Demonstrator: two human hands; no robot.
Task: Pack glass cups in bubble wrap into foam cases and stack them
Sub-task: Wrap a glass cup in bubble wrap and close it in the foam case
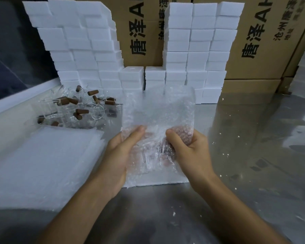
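A clear bubble wrap sheet (158,111) stands upright in front of me, its lower part wrapped round a glass cup (155,152) seen dimly through the plastic. My left hand (120,155) grips the wrap's left side with the thumb on the front. My right hand (188,148) grips the right side, fingers curled behind the bundle. Beneath the bundle lies a white foam case (165,181). A pile of glass cups with brown wooden handles (77,108) lies on the table at the left. Stacked white foam cases (197,50) form tall walls at the back.
A stack of bubble wrap sheets (42,166) lies at the near left. Brown cardboard boxes (264,41) with printed characters stand behind the foam. The shiny metal table (253,155) carries scattered white foam crumbs at the right.
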